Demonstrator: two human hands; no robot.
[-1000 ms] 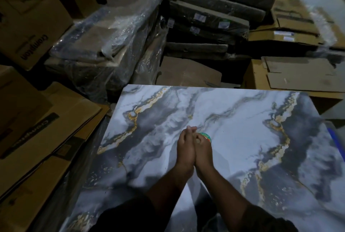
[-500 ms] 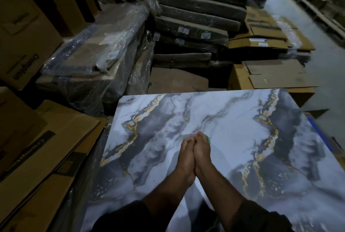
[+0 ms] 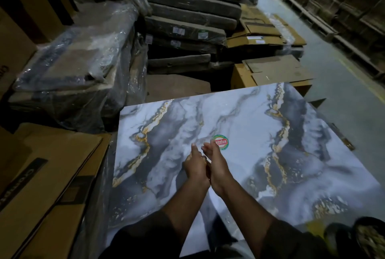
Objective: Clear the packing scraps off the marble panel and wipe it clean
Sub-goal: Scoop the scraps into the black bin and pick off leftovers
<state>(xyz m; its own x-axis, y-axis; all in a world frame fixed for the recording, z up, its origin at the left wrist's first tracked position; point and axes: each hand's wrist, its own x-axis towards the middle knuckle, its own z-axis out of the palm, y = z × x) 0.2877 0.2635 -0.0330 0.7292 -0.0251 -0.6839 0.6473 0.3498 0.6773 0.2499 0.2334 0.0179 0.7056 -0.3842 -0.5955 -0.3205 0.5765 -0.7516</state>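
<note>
- Where it lies flat in the middle of the view, the marble panel (image 3: 239,133) shows white and grey swirls with gold veins, its far edge toward the stacked goods and its near edge under the person's arms.
- A round red and green sticker (image 3: 221,142) sits on the panel near its centre, just beyond the fingertips of the right hand.
- The left hand (image 3: 195,167) hovers over the panel, its grip loosely curled with one finger pointing forward; it holds nothing that can be made out.
- The right hand (image 3: 216,165) is beside it, the two touching along their inner edges near the wrists; its grip is open, fingers nearly straight and reaching toward the sticker, with nothing held.
- Whether either hand touches the panel itself cannot be told.
- Dark sleeves (image 3: 145,238) cover both upper forearms at the bottom of the view.
- Left of the panel lie flattened cardboard boxes (image 3: 48,175).
- Beyond its far edge stand plastic-wrapped bundles (image 3: 79,67) and a stack of dark wrapped slabs (image 3: 187,29).
- To the far right lie more cardboard cartons (image 3: 270,71) beside a concrete floor aisle (image 3: 337,84).
</note>
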